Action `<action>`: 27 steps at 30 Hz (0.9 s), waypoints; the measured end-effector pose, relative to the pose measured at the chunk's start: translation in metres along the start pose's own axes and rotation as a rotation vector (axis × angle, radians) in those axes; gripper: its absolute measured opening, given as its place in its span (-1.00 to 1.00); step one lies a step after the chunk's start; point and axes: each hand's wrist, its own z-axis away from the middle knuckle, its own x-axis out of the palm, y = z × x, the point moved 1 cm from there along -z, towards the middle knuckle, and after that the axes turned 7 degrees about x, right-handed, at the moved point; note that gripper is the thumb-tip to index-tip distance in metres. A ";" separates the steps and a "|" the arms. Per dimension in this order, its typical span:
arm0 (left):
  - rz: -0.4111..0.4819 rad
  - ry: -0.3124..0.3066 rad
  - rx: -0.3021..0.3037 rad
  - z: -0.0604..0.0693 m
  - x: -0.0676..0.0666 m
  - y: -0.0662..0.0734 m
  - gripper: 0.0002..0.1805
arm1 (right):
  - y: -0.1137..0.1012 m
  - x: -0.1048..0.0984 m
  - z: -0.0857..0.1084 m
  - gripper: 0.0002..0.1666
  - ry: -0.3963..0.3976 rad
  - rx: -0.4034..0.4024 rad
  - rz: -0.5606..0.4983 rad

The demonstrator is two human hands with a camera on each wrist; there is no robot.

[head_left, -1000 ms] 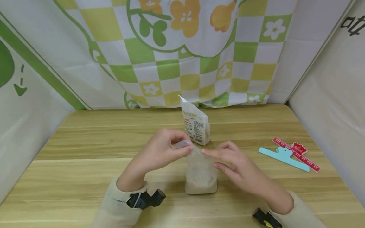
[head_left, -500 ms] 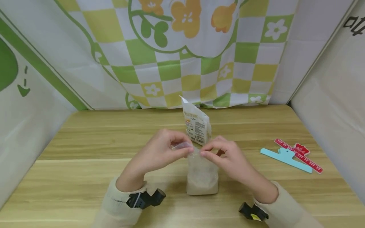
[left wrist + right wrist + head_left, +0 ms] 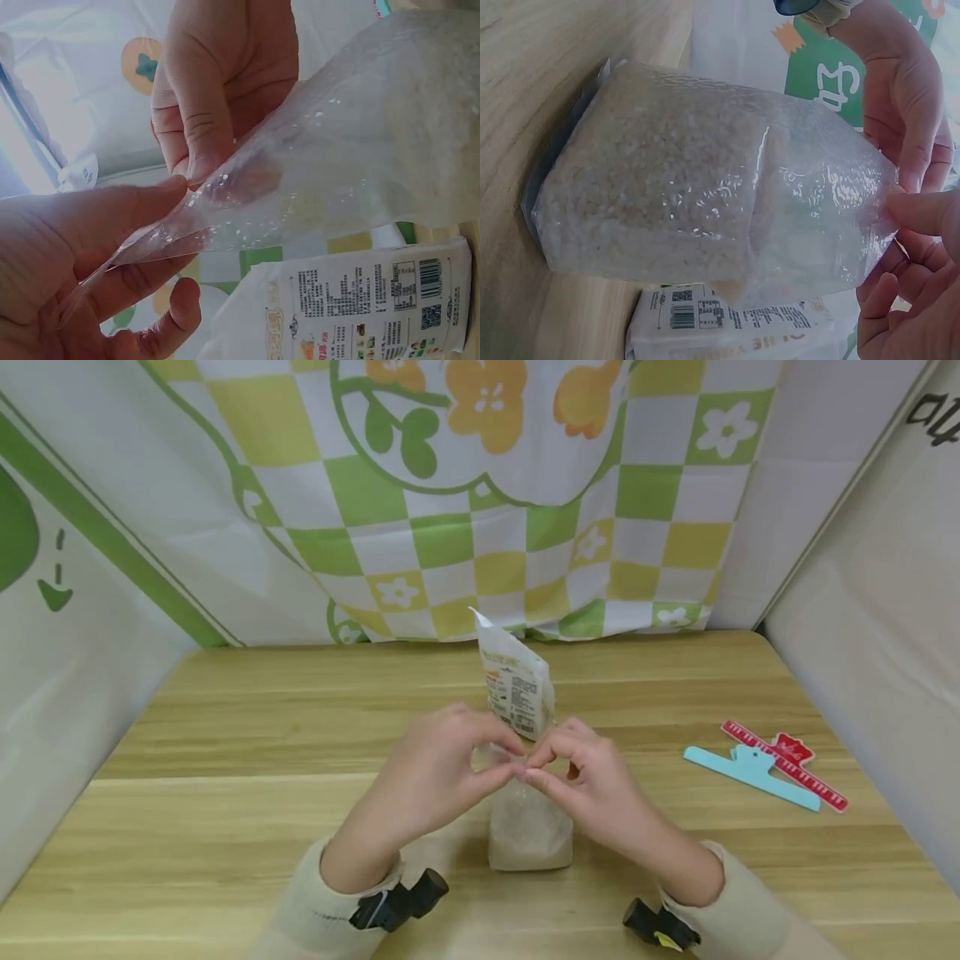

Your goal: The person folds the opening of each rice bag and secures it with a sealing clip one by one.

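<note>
Now left hand [image 3: 435, 772] nearer right hand [image 3: 603, 785]

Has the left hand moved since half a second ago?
Yes. Against the printed white bag, the head view shows the left hand shifted rightward and slightly nearer the camera, now meeting the right hand at the top of the clear rice bag.

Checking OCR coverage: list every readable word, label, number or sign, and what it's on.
None reads with certainty.
White packet: dense print, barcode, QR code; too small or blurred.
Red clip: white script on handle, too small.
Right wall: black letters, cut off by frame edge.
Green panel: white lettering, sideways, incomplete.
Clear bag: no print visible.
</note>
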 end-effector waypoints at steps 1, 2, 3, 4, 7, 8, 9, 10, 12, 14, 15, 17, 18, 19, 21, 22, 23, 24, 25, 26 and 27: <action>-0.006 -0.003 -0.003 -0.001 0.000 0.001 -0.88 | 0.000 -0.001 0.000 -0.84 -0.008 0.001 0.005; -0.010 -0.004 -0.006 -0.001 0.000 0.001 -0.89 | 0.001 -0.002 -0.001 -0.85 -0.020 -0.002 0.012; -0.006 -0.007 -0.010 -0.002 0.000 0.001 -0.91 | 0.002 -0.004 -0.002 -0.85 -0.040 -0.006 0.019; 0.002 -0.009 -0.014 -0.002 0.000 0.000 -0.92 | 0.004 -0.007 -0.003 -0.86 -0.066 -0.016 0.023; 0.011 -0.014 -0.019 -0.001 -0.001 -0.003 -0.93 | 0.012 -0.016 -0.005 -0.87 -0.165 -0.062 0.064; 0.014 -0.018 -0.022 -0.001 -0.002 -0.004 -0.94 | 0.014 -0.020 -0.006 -0.87 -0.199 -0.073 0.078; 0.018 -0.023 -0.025 -0.001 -0.002 -0.005 -0.94 | 0.016 -0.023 -0.007 -0.88 -0.232 -0.083 0.092; 0.021 -0.028 -0.028 -0.001 -0.003 -0.006 -0.94 | 0.018 -0.025 -0.007 -0.89 -0.259 -0.091 0.106; 0.029 -0.040 -0.034 -0.002 -0.004 -0.007 -0.94 | 0.020 -0.028 -0.009 -0.89 -0.300 -0.086 0.139; 0.040 -0.053 -0.038 -0.003 -0.004 -0.007 -0.95 | 0.020 -0.028 -0.009 -0.89 -0.323 -0.073 0.160; 0.045 -0.058 -0.037 -0.003 -0.004 -0.008 -0.94 | 0.020 -0.028 -0.009 -0.88 -0.329 -0.071 0.170; 0.050 -0.066 -0.035 -0.004 -0.003 -0.008 -0.90 | 0.020 -0.027 -0.009 -0.85 -0.332 -0.073 0.188; 0.051 -0.070 -0.031 -0.004 -0.002 -0.008 -0.89 | 0.020 -0.027 -0.008 -0.84 -0.330 -0.077 0.195; 0.050 -0.073 -0.026 -0.005 -0.001 -0.009 -0.87 | 0.020 -0.027 -0.008 -0.82 -0.328 -0.081 0.199; 0.048 -0.077 -0.009 -0.005 0.000 -0.010 -0.86 | 0.019 -0.026 -0.007 -0.80 -0.330 -0.092 0.210; 0.046 -0.079 -0.001 -0.005 0.000 -0.010 -0.86 | 0.019 -0.026 -0.007 -0.79 -0.331 -0.096 0.218; 0.045 -0.080 0.009 -0.005 0.001 -0.011 -0.87 | 0.018 -0.025 -0.006 -0.78 -0.335 -0.100 0.225; 0.044 -0.080 0.016 -0.005 0.001 -0.011 -0.88 | 0.018 -0.025 -0.006 -0.78 -0.339 -0.102 0.235; 0.043 -0.077 0.023 -0.005 0.001 -0.012 -0.90 | 0.017 -0.025 -0.006 -0.78 -0.343 -0.105 0.243; 0.046 -0.073 0.027 -0.004 0.000 -0.012 -0.90 | 0.017 -0.025 -0.006 -0.78 -0.350 -0.107 0.253; 0.047 -0.069 0.029 -0.004 0.000 -0.012 -0.91 | 0.017 -0.025 -0.006 -0.79 -0.356 -0.107 0.261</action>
